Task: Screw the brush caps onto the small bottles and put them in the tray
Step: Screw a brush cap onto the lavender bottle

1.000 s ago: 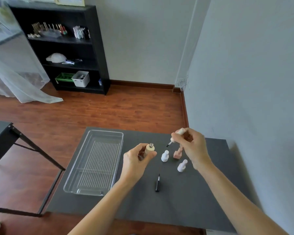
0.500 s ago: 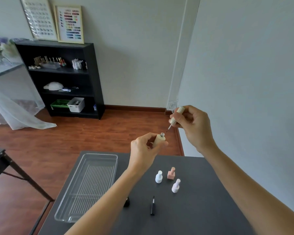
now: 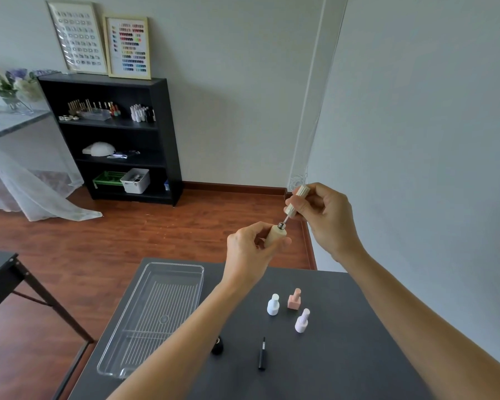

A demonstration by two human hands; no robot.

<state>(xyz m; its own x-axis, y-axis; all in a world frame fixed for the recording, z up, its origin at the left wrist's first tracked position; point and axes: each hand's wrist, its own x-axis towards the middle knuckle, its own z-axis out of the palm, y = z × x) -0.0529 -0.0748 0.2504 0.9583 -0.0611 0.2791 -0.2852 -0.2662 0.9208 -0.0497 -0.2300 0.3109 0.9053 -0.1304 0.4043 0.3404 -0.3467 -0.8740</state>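
In beige bottle (image 3: 274, 235) neck, brush (image 3: 285, 220) now.

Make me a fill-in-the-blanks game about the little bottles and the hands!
1. The left hand holds a cream ____.
2. The right hand holds its brush cap, whose brush tip is at the bottle's ____.
3. The clear tray holds ____ bottles.
4. The black brush cap lies ____ on the table.

Missing words: bottle; opening; no; flat

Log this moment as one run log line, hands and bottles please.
left hand: holds beige bottle | right hand: holds beige brush cap, brush tip at neck | cap: not screwed | clear tray: no bottles
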